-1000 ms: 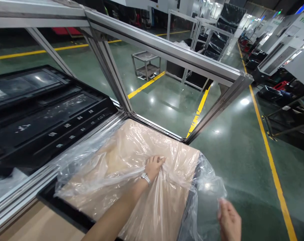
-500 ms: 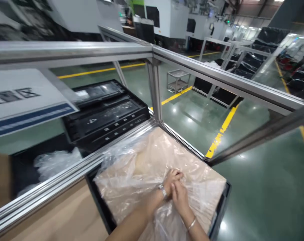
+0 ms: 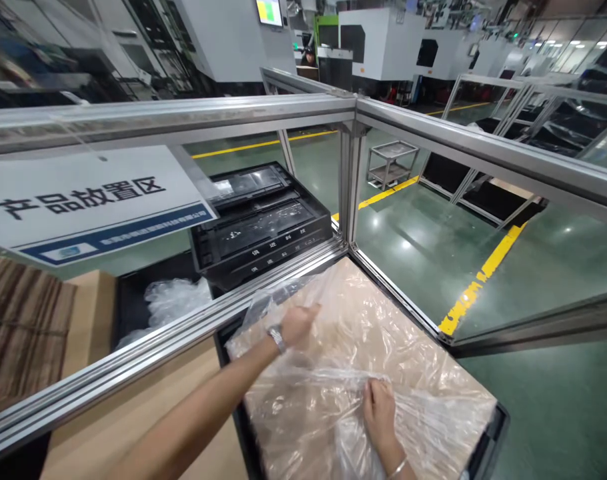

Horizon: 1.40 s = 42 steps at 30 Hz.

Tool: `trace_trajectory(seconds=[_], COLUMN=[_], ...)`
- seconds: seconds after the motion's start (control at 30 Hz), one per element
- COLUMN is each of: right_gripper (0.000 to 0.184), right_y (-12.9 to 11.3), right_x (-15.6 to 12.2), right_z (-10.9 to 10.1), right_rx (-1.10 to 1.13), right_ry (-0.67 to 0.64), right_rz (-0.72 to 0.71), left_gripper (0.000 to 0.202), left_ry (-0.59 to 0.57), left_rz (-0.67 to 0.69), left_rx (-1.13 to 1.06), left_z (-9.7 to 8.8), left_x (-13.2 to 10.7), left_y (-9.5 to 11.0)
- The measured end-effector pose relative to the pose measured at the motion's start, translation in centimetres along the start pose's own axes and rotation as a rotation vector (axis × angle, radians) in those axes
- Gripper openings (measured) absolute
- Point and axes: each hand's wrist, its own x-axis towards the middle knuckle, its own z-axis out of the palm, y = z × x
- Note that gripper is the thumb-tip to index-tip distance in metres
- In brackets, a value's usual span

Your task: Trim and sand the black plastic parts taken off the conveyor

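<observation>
Clear wrinkled plastic sheet lies over brown cardboard inside a black crate. My left hand, with a metal watch at the wrist, is closed on the sheet over its far left part; the fingertips are slightly blurred. Lower and nearer to me, my right hand, with a bracelet, pinches a gathered fold of the same plastic. The folds fan out from that grip to the right. What lies beneath the cardboard is hidden.
An aluminium frame encloses the crate's far sides. Beyond it stand stacked black crates, crumpled plastic bags and bundled cardboard. A white sign hangs left. A small metal cart and machines stand farther off.
My hands, together over the middle of the sheet before, have come apart. The left went toward the far left; the right is nearer to me. The view has turned left.
</observation>
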Motion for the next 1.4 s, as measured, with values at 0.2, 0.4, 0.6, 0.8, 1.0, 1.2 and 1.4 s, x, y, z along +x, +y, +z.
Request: trace_trajectory(seconds=[0.2,0.4,0.6,0.8,1.0,1.2,1.4], right_gripper=[0.029,0.018,0.021,0.036,0.018,0.021,0.028], right_y=[-0.6,-2.6,-3.8,-2.5,-0.9,-1.2,-1.9], right_x=[-0.1,-4.6,-3.2,7.0,7.8,10.4,12.9], right_z=[-1.2,-2.6,-6.8,-8.1,-2.9,-4.5,-5.0], right_rx=[-0.041,-0.027,0.004,0.024,0.238,0.473,0.640], right_ry=[-0.052,-0.225,-0.344,-0.427,-0.573,-0.489,-0.560], right_rz=[-0.063,-0.393,-0.678,-0.352,-0.436,-0.296,-0.191], left_gripper=[0.021,0.028,0.037,0.036,0.036,0.021,0.012], left_ry=[-0.414,-0.569,-0.641,-0.349,-0.065,0.306,0.429], left_rz=[0.157,0.249,0.351,0.346,-0.070,-0.370,-0.356], left_rx=[0.273,0.408,0.688,0.663,-0.003,-0.413,-0.526], left_z=[7.7,6.4,3.4,0.9,0.9,7.2,11.7], left_x=[-4.5,-7.7,-13.3,-16.7,-18.2,-13.5,-10.8], left_y=[-1.8,-2.7,-4.2,-4.3,-2.1,-1.6,-2.2])
